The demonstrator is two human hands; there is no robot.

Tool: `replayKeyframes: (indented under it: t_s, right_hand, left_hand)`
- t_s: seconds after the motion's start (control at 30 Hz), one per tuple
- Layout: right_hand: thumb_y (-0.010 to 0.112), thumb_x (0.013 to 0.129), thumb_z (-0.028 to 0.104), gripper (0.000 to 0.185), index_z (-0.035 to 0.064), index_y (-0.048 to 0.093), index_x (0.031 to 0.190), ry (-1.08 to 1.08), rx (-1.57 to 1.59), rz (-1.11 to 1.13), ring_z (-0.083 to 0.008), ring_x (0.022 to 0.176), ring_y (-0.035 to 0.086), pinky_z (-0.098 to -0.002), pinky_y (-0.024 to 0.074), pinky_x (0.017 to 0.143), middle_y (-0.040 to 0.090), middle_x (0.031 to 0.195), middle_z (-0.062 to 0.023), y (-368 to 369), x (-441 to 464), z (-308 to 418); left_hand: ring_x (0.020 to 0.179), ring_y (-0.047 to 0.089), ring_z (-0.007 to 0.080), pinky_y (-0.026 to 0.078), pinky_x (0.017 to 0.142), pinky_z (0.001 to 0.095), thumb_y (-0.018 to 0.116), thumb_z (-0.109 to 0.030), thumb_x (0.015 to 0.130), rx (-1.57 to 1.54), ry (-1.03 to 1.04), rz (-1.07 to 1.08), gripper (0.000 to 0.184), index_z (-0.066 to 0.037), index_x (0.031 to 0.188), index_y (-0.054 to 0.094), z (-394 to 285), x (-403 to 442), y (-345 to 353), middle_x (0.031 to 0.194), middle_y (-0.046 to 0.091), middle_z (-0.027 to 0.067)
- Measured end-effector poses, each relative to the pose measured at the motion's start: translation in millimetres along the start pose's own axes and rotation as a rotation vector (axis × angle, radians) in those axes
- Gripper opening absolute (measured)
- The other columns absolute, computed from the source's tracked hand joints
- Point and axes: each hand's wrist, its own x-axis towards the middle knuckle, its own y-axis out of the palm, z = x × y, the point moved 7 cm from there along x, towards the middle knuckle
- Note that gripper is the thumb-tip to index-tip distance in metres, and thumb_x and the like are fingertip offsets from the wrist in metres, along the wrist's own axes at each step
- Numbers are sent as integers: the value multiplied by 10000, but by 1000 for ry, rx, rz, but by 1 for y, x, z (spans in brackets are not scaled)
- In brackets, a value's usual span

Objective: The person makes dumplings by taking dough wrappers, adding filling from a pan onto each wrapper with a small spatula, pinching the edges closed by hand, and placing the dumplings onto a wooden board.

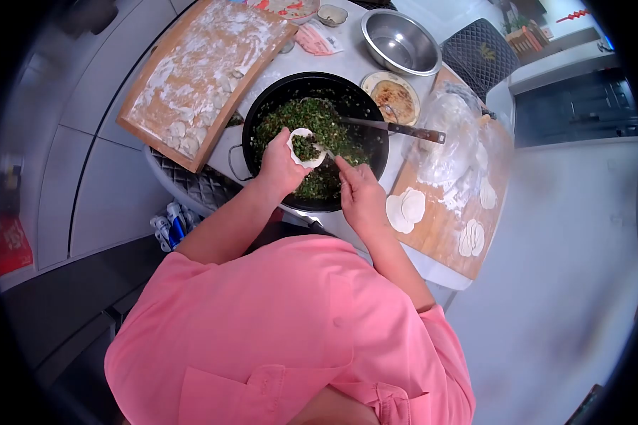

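My left hand holds a round white dough wrapper over the near left part of a black pot. Green chopped filling lies in the middle of the wrapper. My right hand is closed on a thin utensil, whose tip is at the wrapper's right edge. More green filling fills much of the black pot beneath both hands. Across the pot's right rim rests a larger utensil with a dark handle.
At the left is a floured wooden board with several dumplings. On the right board lie flat wrappers and a plastic bag. Beyond the pot are a metal bowl and a plate with a browned flatbread.
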Motion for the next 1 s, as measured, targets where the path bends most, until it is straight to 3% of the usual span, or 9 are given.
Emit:
replayKeyframes:
  t_s: [0.23, 0.57, 0.67, 0.8, 0.9, 1.0]
  right_hand:
    - [548, 805, 70, 304, 118, 609, 1099, -21, -41, 71, -280, 680, 554, -386, 453, 574, 521, 765, -100, 12, -4, 5]
    - [552, 792, 72, 312, 116, 614, 1095, -54, -33, 70, -279, 675, 553, -388, 454, 571, 511, 753, -105, 12, -3, 11]
    - [557, 747, 32, 380, 119, 607, 1113, -94, -25, 55, -263, 657, 540, -373, 443, 541, 499, 744, -93, 6, -2, 19]
    - [561, 728, 30, 415, 130, 605, 1129, -230, -194, 75, -264, 633, 534, -378, 452, 493, 467, 736, -92, 20, -8, 24]
    - [559, 729, 31, 418, 136, 605, 1131, -205, -196, 78, -263, 634, 535, -381, 453, 499, 467, 739, -92, 16, -3, 22]
    - [556, 728, 25, 421, 146, 607, 1128, -186, -164, 66, -261, 642, 535, -378, 458, 517, 467, 738, -88, 5, 0, 27]
  left_hand:
    - [1127, 479, 300, 348, 959, 512, 296, -343, 961, -110, -103, -91, 394, -63, 1190, 453, 6, -3, -5, 1199, 514, 113]
    - [1109, 489, 286, 353, 958, 497, 275, -374, 963, 93, 64, 43, 417, -72, 1190, 453, -9, -12, 5, 1194, 517, 105]
    - [1097, 495, 283, 358, 954, 485, 268, -378, 963, 92, 8, -57, 426, -65, 1183, 455, -9, -13, 4, 1186, 523, 106]
    - [959, 552, 297, 435, 841, 366, 669, -241, 698, -265, 0, 29, 445, -10, 1035, 492, -11, -8, 11, 999, 581, 136]
    - [977, 553, 268, 433, 841, 333, 761, -226, 649, -356, -32, 62, 498, 1, 1003, 494, -6, -5, 7, 976, 600, 141]
    - [1005, 548, 237, 413, 870, 311, 738, -230, 689, -355, -8, 128, 502, 3, 1037, 460, -6, -1, 7, 1012, 609, 124]
